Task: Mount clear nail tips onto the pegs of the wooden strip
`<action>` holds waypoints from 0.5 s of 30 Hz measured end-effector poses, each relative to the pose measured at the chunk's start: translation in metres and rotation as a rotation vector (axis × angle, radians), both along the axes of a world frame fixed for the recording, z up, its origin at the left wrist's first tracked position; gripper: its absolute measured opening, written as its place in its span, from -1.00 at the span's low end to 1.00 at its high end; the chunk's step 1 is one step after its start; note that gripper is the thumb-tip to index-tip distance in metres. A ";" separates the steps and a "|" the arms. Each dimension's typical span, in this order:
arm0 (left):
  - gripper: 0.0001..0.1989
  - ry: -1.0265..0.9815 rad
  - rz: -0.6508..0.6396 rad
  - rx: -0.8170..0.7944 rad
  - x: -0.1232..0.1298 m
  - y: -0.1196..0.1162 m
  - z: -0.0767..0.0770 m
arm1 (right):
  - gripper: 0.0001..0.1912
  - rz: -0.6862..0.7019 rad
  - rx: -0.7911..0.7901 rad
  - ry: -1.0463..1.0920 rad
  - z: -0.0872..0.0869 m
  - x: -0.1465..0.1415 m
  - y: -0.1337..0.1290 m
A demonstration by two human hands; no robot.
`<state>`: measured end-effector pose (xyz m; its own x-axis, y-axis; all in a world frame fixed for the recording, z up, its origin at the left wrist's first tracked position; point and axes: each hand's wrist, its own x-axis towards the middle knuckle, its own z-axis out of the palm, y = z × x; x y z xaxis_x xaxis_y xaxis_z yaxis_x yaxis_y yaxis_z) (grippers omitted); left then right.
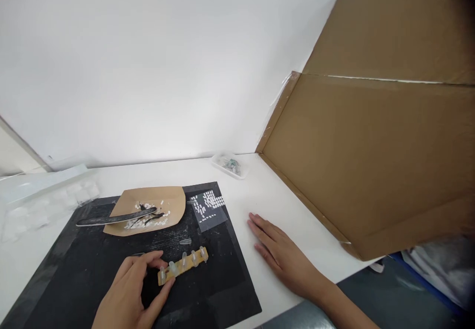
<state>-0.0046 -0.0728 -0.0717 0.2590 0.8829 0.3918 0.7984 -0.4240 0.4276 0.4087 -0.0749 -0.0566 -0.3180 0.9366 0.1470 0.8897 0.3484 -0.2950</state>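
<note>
My left hand (pixel 135 289) pinches the left end of a yellow-brown strip (pixel 188 261) between thumb and fingers, low over a black mat (pixel 218 289). Several small clear tip-like pieces stand along the strip. Just behind it a loose clear piece (pixel 185 241) lies on the mat. My right hand (pixel 280 257) rests flat on the white table to the right of the mat, fingers stretched out, holding nothing. Behind the left hand, a brown paper tray (pixel 176 203) holds many small white bits and dark strands, with a dark nail-file-like stick (pixel 115 219) lying across it.
A sheet with small white labels (pixel 211 222) lies at the mat's back right. Farther back stands a small clear tray (pixel 233 170) with bits inside. Clear plastic packaging (pixel 48 203) is at the left. A large cardboard panel (pixel 371 156) rises along the right.
</note>
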 end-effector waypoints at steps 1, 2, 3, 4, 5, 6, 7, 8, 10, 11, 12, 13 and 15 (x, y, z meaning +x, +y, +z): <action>-0.60 0.000 0.005 -0.007 0.000 0.000 0.000 | -0.36 -0.008 -0.004 0.020 0.001 -0.001 -0.003; -0.60 -0.002 0.009 -0.013 0.000 0.000 0.000 | -0.36 -0.017 -0.007 0.043 0.003 -0.002 -0.004; -0.60 -0.005 0.009 -0.019 0.000 0.000 0.000 | -0.36 -0.025 -0.005 0.068 0.004 -0.002 -0.004; -0.60 -0.008 0.010 -0.023 0.000 0.000 0.000 | -0.38 -0.035 0.000 0.093 0.005 -0.002 -0.004; -0.59 -0.011 0.009 -0.026 0.000 -0.001 0.000 | -0.39 -0.047 0.005 0.116 0.006 -0.001 -0.003; -0.59 -0.015 0.008 -0.029 0.000 -0.001 0.001 | -0.39 -0.061 0.007 0.134 0.007 0.000 -0.001; -0.58 -0.020 0.009 -0.031 0.000 -0.001 0.001 | -0.38 -0.079 0.004 0.147 0.007 0.001 0.000; -0.57 -0.023 0.013 -0.035 0.000 -0.001 0.001 | -0.37 -0.097 -0.002 0.156 0.006 0.002 0.001; -0.55 -0.030 0.026 -0.041 0.001 -0.002 0.001 | -0.34 -0.131 -0.009 0.165 0.004 0.004 0.001; -0.54 -0.031 0.029 -0.045 0.001 -0.002 0.000 | -0.32 -0.144 -0.006 0.164 0.004 0.004 0.001; -0.53 -0.031 0.029 -0.049 0.001 -0.002 0.000 | -0.31 -0.150 -0.001 0.157 0.003 0.004 0.001; -0.52 -0.031 0.026 -0.053 0.001 -0.003 0.000 | -0.29 -0.149 0.001 0.144 0.003 0.003 0.000; -0.52 -0.037 0.024 -0.065 0.001 -0.003 0.001 | -0.27 -0.128 -0.012 0.104 0.004 0.001 -0.001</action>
<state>-0.0033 -0.0763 -0.0711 0.2243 0.9126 0.3420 0.7909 -0.3755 0.4833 0.4098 -0.0762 -0.0522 -0.1794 0.9704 0.1618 0.8913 0.2300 -0.3909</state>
